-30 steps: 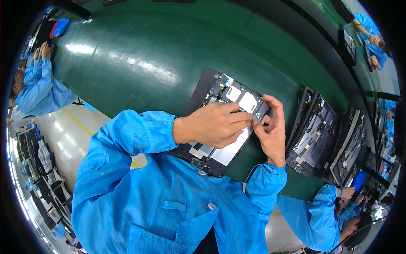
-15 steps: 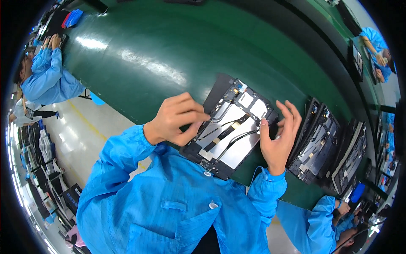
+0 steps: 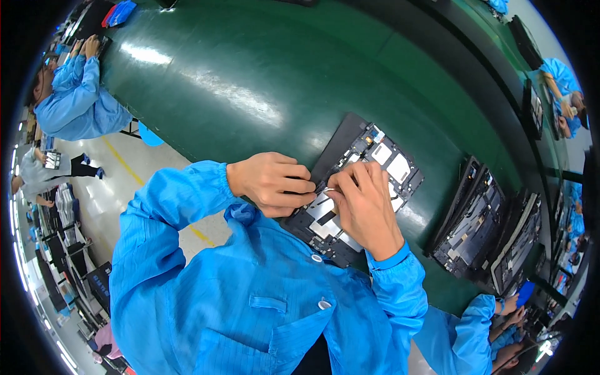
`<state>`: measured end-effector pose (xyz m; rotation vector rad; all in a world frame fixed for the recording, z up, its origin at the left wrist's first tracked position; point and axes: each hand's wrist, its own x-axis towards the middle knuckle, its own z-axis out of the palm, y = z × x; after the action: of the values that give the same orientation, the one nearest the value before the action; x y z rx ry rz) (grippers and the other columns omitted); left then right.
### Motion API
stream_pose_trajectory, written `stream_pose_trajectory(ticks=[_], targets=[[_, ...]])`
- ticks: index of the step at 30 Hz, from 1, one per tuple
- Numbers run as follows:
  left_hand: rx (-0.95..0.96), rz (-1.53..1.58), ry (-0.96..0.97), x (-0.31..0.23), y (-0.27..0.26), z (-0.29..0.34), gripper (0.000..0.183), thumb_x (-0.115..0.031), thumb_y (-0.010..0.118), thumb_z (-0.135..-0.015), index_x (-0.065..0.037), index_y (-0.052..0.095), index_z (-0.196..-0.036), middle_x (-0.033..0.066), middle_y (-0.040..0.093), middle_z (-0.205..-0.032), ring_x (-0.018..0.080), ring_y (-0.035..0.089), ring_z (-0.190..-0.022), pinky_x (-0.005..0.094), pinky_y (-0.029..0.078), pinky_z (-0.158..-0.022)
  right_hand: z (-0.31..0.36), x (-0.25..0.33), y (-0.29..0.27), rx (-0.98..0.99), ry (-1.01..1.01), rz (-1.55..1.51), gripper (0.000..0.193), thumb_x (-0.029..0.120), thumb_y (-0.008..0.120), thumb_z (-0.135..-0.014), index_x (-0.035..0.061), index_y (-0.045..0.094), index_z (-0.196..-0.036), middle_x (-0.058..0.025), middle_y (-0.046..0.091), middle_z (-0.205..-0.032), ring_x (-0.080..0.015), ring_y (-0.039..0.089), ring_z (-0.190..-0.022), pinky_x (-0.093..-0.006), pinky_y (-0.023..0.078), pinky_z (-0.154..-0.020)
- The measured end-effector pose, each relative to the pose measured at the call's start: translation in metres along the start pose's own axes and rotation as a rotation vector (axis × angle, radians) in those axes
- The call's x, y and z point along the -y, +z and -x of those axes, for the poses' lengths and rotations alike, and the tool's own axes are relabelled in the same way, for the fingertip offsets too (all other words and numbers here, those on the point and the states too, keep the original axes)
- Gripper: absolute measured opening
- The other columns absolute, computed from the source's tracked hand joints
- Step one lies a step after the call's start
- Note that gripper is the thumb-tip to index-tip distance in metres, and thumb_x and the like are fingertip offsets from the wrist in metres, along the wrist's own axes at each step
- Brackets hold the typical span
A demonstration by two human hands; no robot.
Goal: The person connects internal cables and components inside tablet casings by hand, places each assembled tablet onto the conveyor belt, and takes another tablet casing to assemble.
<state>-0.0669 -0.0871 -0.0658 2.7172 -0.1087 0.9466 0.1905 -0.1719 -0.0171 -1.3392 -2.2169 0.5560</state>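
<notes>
Pinching together over an open black tablet (image 3: 369, 181), both hands meet at its middle. The left hand (image 3: 272, 183) and the right hand (image 3: 365, 209) have fingertips touching, closed on a small part too tiny to make out. The tablet lies flat at the near edge of the green counter (image 3: 250, 81). More open tablets (image 3: 494, 234) lean in a row just to its right.

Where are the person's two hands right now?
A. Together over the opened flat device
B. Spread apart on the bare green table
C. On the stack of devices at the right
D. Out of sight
A: the left hand and right hand meet fingertip to fingertip over the opened flat device.
</notes>
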Motion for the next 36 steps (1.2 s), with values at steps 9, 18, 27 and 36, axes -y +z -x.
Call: stream_pose_trajectory(ticks=[9, 18, 27, 36], targets=[[0.013, 0.069, 0.063, 0.011, 0.0, -0.001, 0.029, -0.02, 0.076, -0.082, -0.001, 0.08, -0.104, 0.0106, 0.075, -0.107, 0.0242, 0.071, -0.089, 0.033, 0.054, -0.059, -0.004, 0.003, 0.002, 0.072, -0.029, 0.055, 0.026, -0.002, 0.079, -0.075, 0.0063, 0.067, -0.096, -0.0079, 0.06, -0.101, -0.031, 0.058, -0.103, -0.0442, 0.047, -0.087], [0.024, 0.051, 0.158, 0.018, -0.002, -0.005, 0.027, -0.021, 0.076, -0.085, 0.0, 0.079, -0.102, 0.0113, 0.074, -0.105, 0.0224, 0.069, -0.085, 0.0323, 0.052, -0.058, -0.009, 0.007, 0.005, -0.01, -0.064, 0.213, 0.02, 0.002, 0.072, -0.08, 0.0064, 0.064, -0.098, -0.0078, 0.059, -0.097, -0.0288, 0.059, -0.101, -0.0411, 0.05, -0.088], [0.047, 0.012, 0.203, 0.03, 0.002, -0.01, 0.027, -0.023, 0.078, -0.086, 0.0, 0.078, -0.1, 0.0105, 0.073, -0.106, 0.0211, 0.068, -0.086, 0.0312, 0.054, -0.06, -0.007, -0.002, 0.007, -0.036, 0.077, 0.225, 0.021, 0.001, 0.068, -0.088, 0.0049, 0.063, -0.107, -0.0121, 0.057, -0.096, -0.032, 0.068, -0.09, -0.047, 0.061, -0.075], [0.065, -0.028, 0.226, 0.045, 0.003, -0.017, 0.023, -0.019, 0.073, -0.092, 0.001, 0.08, -0.101, 0.0131, 0.075, -0.103, 0.0234, 0.072, -0.085, 0.0312, 0.061, -0.065, -0.005, -0.013, 0.015, -0.192, 0.1, 0.099, 0.037, -0.01, 0.071, -0.077, -0.0003, 0.065, -0.112, -0.0155, 0.056, -0.105, -0.0362, 0.063, -0.1, -0.0472, 0.059, -0.08]])
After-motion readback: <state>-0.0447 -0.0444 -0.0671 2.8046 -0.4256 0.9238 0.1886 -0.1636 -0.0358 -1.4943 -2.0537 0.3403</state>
